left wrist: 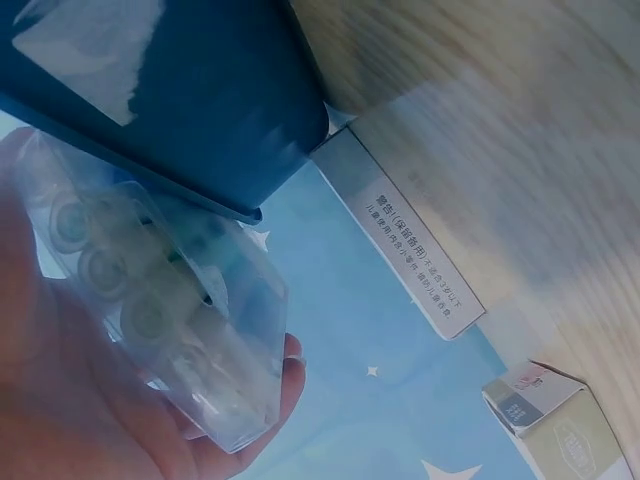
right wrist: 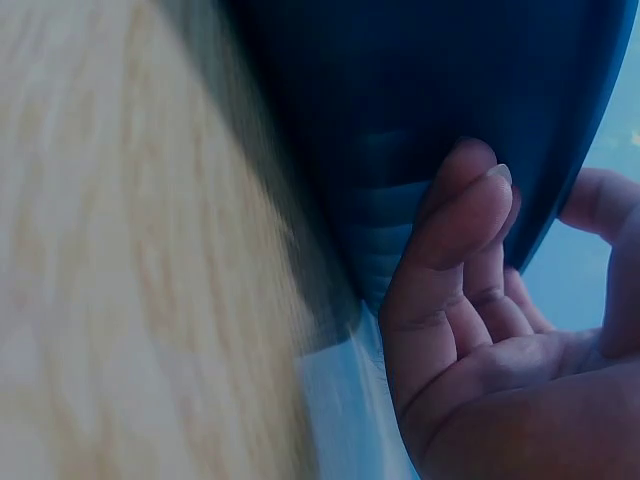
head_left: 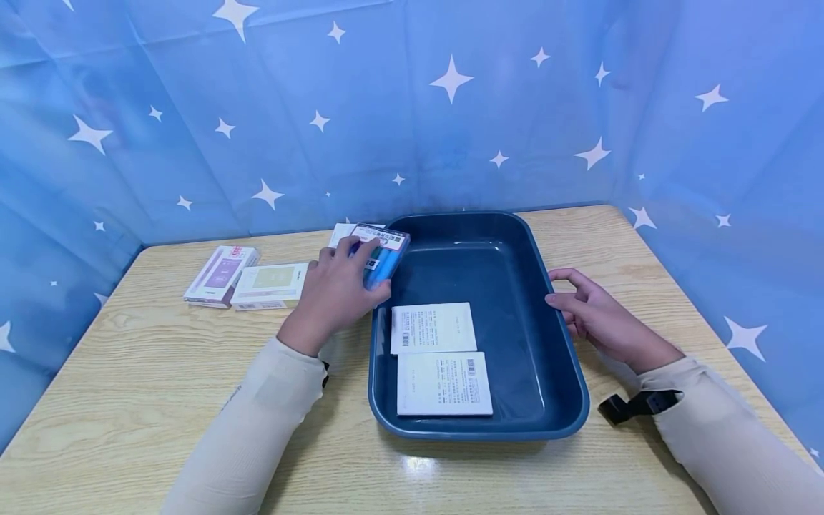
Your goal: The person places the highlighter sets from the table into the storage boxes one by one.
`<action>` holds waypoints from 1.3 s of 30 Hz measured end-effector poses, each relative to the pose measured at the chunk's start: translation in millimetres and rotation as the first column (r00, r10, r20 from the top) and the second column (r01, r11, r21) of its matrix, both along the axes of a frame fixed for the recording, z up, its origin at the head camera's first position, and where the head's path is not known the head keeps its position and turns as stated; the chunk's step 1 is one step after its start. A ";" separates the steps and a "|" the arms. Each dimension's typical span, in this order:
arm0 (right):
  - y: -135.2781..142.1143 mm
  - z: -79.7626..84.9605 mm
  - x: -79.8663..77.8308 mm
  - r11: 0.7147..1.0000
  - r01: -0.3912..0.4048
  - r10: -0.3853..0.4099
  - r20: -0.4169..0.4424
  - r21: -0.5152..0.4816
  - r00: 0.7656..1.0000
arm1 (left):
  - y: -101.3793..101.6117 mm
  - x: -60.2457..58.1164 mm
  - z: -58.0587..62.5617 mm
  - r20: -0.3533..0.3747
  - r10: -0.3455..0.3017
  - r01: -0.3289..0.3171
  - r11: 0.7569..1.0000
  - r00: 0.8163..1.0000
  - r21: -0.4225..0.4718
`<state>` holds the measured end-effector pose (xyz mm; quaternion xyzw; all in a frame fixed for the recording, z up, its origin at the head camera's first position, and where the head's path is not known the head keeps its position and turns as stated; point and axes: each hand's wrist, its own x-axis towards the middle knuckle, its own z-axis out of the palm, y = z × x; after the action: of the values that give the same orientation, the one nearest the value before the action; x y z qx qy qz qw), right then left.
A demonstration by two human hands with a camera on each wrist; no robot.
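Note:
My left hand (head_left: pixel 337 290) grips a clear plastic box (head_left: pixel 386 261) with blue tube-like pieces inside, holding it over the tray's left rim near the far corner. The round ends of several pieces show through the clear box (left wrist: pixel 150 290) in the left wrist view. A deep blue tray (head_left: pixel 479 279) stands in front of me. At its right side, my right hand (head_left: pixel 599 315) holds the rim, with curled fingers (right wrist: pixel 455 220) against the outer wall in the right wrist view. Two white printed boxes, one farther (head_left: pixel 433 327) and one nearer (head_left: pixel 444 384), lie inside the tray's left half.
Left of the tray lie a box with a purple panel (head_left: pixel 222 275) and one with a yellowish panel (head_left: pixel 270 285). Another white box (head_left: pixel 341 232) is partly hidden behind the clear box. A blue star-patterned curtain (head_left: pixel 412 107) hangs behind the wooden table (head_left: pixel 161 400).

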<state>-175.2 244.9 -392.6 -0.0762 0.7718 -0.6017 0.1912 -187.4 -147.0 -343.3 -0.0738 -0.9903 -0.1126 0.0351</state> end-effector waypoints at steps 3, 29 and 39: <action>-0.4 1.2 0.4 1.000 -0.006 0.006 0.004 -0.011 1.000 | 0.5 0.2 0.2 -0.013 0.000 0.000 1.000 1.000 0.000; -0.8 0.0 0.9 1.000 0.002 -0.002 -0.015 -0.006 1.000 | 3.1 0.5 -0.4 -0.017 -0.015 0.015 1.000 1.000 -0.007; -1.4 2.7 1.6 0.999 -0.012 0.012 -0.012 -0.052 1.000 | 4.2 1.7 -0.1 0.009 -0.038 0.038 0.999 0.999 -0.009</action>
<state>-173.6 243.6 -389.9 -0.0892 0.7565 -0.6199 0.1883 -185.7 -142.8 -343.4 -0.0926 -0.9893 -0.1088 0.0285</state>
